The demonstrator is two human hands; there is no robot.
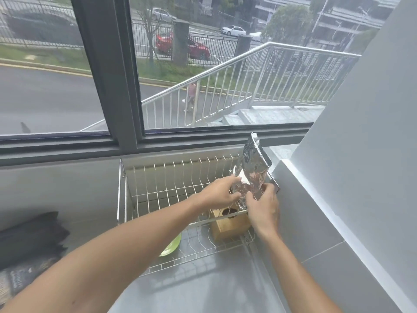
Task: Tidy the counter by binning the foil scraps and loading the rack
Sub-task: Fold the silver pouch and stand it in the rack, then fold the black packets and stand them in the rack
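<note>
A crumpled sheet of silver foil [252,168] stands upright at the right end of the wire dish rack [158,188]. My left hand [220,193] grips its lower left part, and my right hand [262,208] pinches its lower right edge. Both hands are over the rack's upper tier. A wooden block holder [230,224] with round holes sits in the rack just below my hands. A green plate [172,246] lies in the rack's lower tier, partly hidden by my left forearm.
The rack stands on a grey counter [214,290] under a large window [203,64]. A white wall [361,154] closes in on the right. Dark folded cloth [29,240] lies at the left edge. A metal piece [274,185] shows behind the foil.
</note>
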